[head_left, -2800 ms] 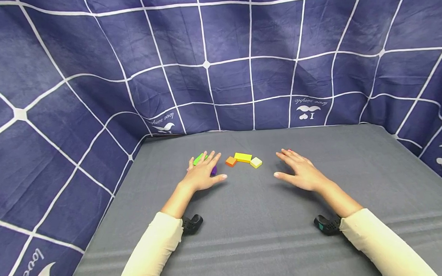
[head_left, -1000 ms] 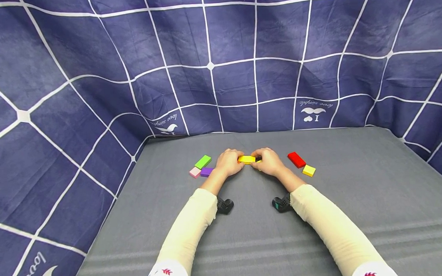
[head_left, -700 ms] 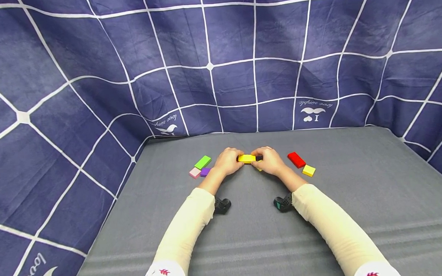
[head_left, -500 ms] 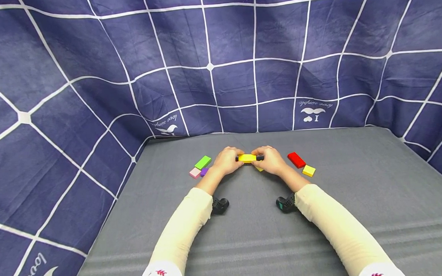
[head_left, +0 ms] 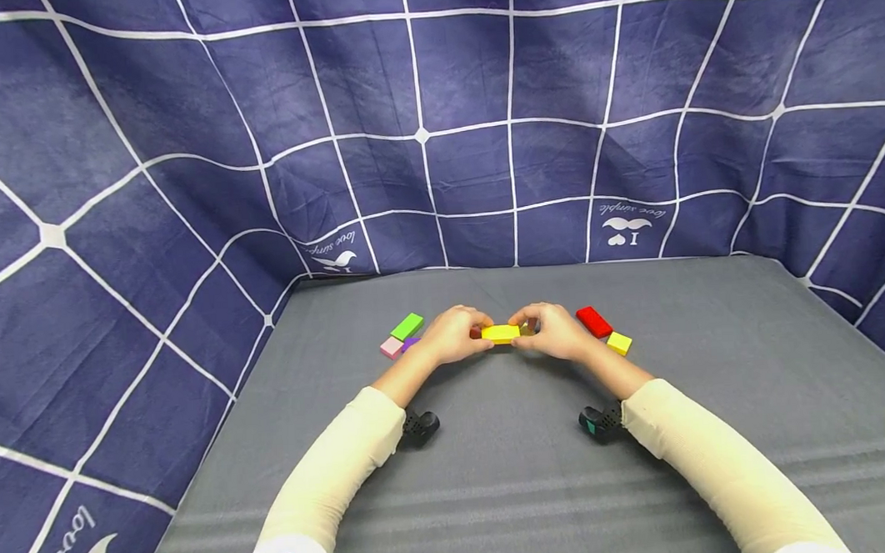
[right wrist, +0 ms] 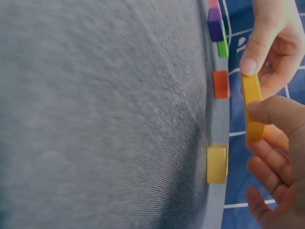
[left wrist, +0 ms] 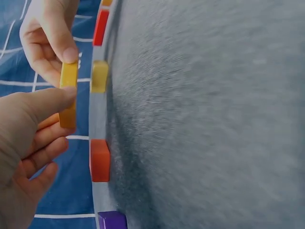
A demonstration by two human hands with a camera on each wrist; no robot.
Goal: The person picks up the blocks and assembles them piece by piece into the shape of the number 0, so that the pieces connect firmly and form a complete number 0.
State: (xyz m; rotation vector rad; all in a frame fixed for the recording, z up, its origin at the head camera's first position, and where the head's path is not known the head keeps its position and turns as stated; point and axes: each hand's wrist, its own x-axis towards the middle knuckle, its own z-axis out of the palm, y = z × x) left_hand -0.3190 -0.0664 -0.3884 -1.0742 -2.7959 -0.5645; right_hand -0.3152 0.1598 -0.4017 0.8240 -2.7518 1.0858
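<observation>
A yellow oblong block [head_left: 501, 334] is held up off the table between both hands. My left hand [head_left: 455, 336] pinches its left end between thumb and fingers. At the other end, my right hand [head_left: 558, 332] pinches it the same way. Both wrist views show the thumbs on the near face of the yellow block [left wrist: 68, 93] and fingers behind it. Below, on the table, an orange block [left wrist: 100, 161] lies on the left hand's side and a pale yellow block [right wrist: 217, 163] on the right hand's side; the hands mostly cover these two in the head view.
Left of the hands sit a green block [head_left: 408, 327], a pink block [head_left: 391, 347] and a purple block [head_left: 410, 343], the last partly behind the left wrist. To the right lie a red block [head_left: 593, 322] and a small yellow block [head_left: 620, 343]. Grey cloth covers the table [head_left: 513, 473]; a blue gridded curtain [head_left: 467, 175] hangs behind.
The hands, first apart with fingers spread, came together and took hold of the yellow oblong block. It has since risen and come slightly nearer, while the forearms swung outward.
</observation>
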